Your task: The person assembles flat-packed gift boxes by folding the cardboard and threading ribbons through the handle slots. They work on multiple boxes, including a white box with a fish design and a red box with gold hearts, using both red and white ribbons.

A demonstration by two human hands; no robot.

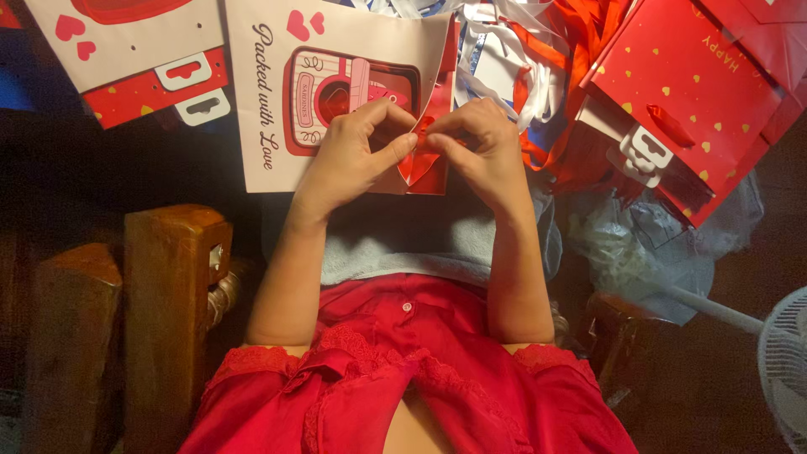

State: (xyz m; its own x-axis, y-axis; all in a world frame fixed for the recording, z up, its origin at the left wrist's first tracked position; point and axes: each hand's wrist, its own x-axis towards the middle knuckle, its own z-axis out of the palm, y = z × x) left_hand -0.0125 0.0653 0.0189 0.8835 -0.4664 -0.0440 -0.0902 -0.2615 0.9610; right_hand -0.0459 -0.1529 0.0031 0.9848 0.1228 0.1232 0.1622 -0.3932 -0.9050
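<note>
Two hands, our left hand (pixel 349 155) and right hand (pixel 479 147), pinch a red ribbon (pixel 420 160) at the paper bag (pixel 336 92) on our lap; it looks light, soft, slippery, best gripped near its end.

A flat pink paper gift bag (pixel 277 101) with red hearts and a red picture panel lay at centre, another pink-and-red bag (pixel 134 50) lay at upper left, and red gift bags (pixel 698 92) dotted with gold hearts were stacked at upper right.
</note>
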